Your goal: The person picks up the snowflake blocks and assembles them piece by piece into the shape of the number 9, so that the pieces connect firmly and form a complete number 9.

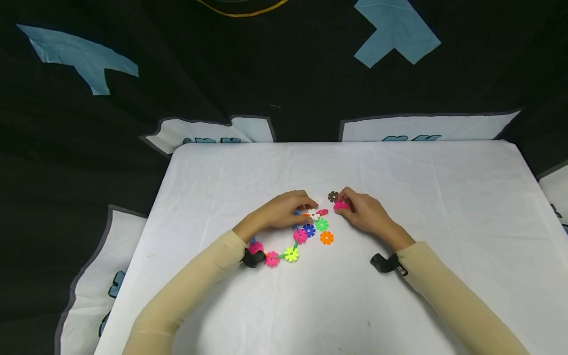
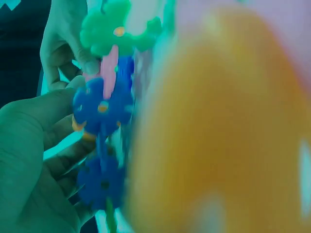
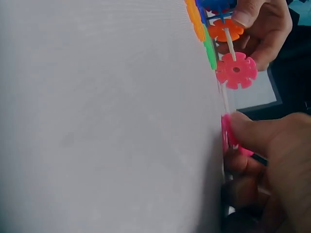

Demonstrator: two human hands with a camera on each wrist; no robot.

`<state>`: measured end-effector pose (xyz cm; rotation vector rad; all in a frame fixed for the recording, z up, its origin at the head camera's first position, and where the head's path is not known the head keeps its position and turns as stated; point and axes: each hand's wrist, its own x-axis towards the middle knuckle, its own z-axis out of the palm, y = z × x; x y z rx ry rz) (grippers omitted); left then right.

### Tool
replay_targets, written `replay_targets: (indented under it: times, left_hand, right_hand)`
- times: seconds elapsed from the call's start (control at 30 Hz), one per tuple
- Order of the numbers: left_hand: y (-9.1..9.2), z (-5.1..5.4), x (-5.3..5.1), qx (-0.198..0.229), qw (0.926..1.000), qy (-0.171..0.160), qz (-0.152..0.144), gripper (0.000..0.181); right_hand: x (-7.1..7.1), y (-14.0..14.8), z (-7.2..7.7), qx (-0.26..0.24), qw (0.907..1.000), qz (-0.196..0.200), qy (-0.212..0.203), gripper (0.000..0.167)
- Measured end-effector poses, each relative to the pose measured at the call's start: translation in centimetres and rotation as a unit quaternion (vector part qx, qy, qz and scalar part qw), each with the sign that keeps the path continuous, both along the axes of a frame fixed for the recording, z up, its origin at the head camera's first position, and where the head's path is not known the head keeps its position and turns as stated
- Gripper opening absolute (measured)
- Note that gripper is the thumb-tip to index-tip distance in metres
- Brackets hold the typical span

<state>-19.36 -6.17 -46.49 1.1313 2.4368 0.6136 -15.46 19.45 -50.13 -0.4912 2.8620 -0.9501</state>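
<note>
My left hand [image 1: 284, 210] holds the upper end of a chain of slotted plastic flower discs, near a white disc [image 1: 313, 214] and a red disc [image 1: 322, 212]. From there the chain curves down past a pink disc [image 1: 300, 236] and a yellow disc [image 1: 291, 254] to the left forearm, which hides part of it. In the left wrist view, blue discs [image 2: 103, 109] lie against the left fingers. My right hand [image 1: 367, 213] pinches a bright pink disc [image 3: 228, 131] between thumb and fingers, apart from the left hand.
A brown disc [image 1: 333, 196] lies just beyond the right fingertips. Green [image 1: 321, 224], orange [image 1: 326, 238] and dark blue [image 1: 308, 230] discs lie between the hands. All are on a white-covered table [image 1: 466, 212], with a black curtain [image 1: 306, 74] behind its far edge.
</note>
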Motion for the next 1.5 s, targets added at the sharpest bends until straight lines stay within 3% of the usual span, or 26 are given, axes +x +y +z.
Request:
replay_targets:
  times: [0.13, 0.2, 0.33, 0.4, 0.47, 0.8, 1.07, 1.23, 1.37, 1.43, 1.5]
  left_hand:
    - [1.0, -0.4, 0.2, 0.008, 0.9998, 0.017, 0.002, 0.035]
    - [1.3, -0.6, 0.3, 0.015, 0.9997, 0.021, 0.006, 0.03]
    - [1.5, -0.9, 0.4, 0.036, 0.9991, 0.018, 0.013, 0.022]
    - [1.5, -1.0, 0.4, 0.049, 0.9986, 0.015, 0.013, 0.019]
    - [1.5, -1.2, 0.4, 0.061, 0.998, 0.01, 0.013, 0.018]
    - [1.3, -1.9, 0.3, 0.125, 0.9916, -0.027, 0.022, 0.009]
    - [0.9, -2.6, 0.2, 0.21, 0.9732, -0.084, 0.04, 0.005]
    - [1.1, -2.4, 0.3, 0.232, 0.9639, -0.122, 0.045, 0.007]
    - [1.2, -2.1, 0.2, 0.218, 0.9645, -0.139, 0.054, 0.006]
    - [1.2, -2.0, 0.1, 0.203, 0.967, -0.143, 0.056, 0.005]
    - [1.1, -2.0, -0.1, 0.187, 0.9698, -0.147, 0.055, 0.005]
  right_hand:
    - [0.7, 0.6, -0.2, -0.078, 0.9965, -0.007, -0.03, 0.021]
    - [1.0, 0.7, -0.1, -0.138, 0.988, -0.01, -0.07, 0.02]
    - [1.7, 0.8, -0.2, -0.253, 0.9532, -0.011, -0.166, 0.022]
    - [1.9, 0.7, -0.2, -0.287, 0.9361, -0.011, -0.202, 0.024]
    - [2.2, 0.6, -0.4, -0.303, 0.9263, -0.01, -0.223, 0.026]
    - [2.6, -0.8, -0.5, -0.343, 0.9124, -0.02, -0.222, 0.024]
    - [2.5, -1.5, -1.0, -0.419, 0.8826, -0.029, -0.211, 0.022]
    - [2.3, -1.5, -1.1, -0.436, 0.8748, -0.023, -0.211, 0.021]
    - [2.3, -1.5, -1.0, -0.434, 0.8744, -0.021, -0.215, 0.021]
    - [2.3, -1.4, -0.9, -0.421, 0.8817, -0.018, -0.211, 0.022]
    - [2.4, -1.2, -0.9, -0.392, 0.8974, -0.015, -0.202, 0.025]
